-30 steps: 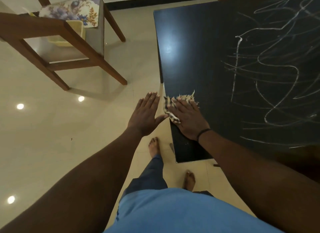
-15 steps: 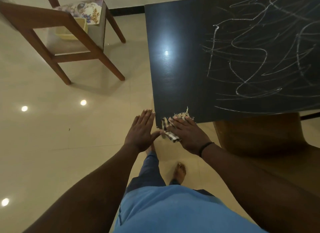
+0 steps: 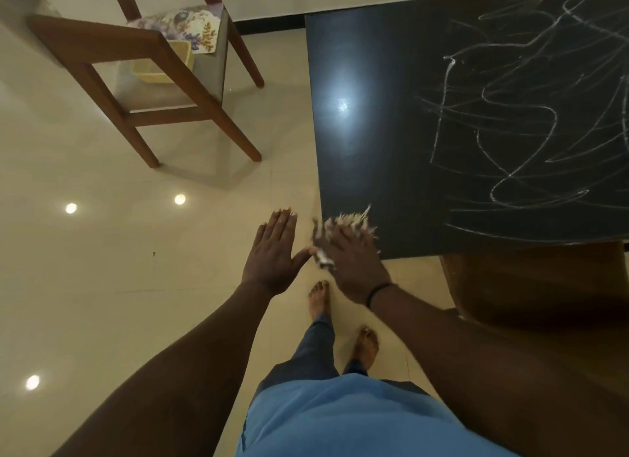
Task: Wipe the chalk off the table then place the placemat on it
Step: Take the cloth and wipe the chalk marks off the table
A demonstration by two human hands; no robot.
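The black table [image 3: 384,150] fills the upper right, its right part covered in white chalk scribbles [image 3: 517,126]. My right hand [image 3: 350,262] presses flat on a fringed striped cloth [image 3: 354,220] at the table's near left corner; the cloth pokes out past my fingers and is blurred. My left hand [image 3: 274,256] is held flat and open just off the table's left edge, thumb close to the cloth. A floral placemat [image 3: 185,26] lies on the seat of the wooden chair [image 3: 136,79] at the upper left.
A pale yellow tub [image 3: 163,67] sits on the chair seat beside the placemat. A second wooden chair [image 3: 531,286] stands at the table's near side on the right. Glossy tiled floor [image 3: 102,252] spreads to the left; my bare feet stand below the table corner.
My right hand has dragged the cloth along the table's left edge to its near corner. My left hand stayed beside it, off the edge.
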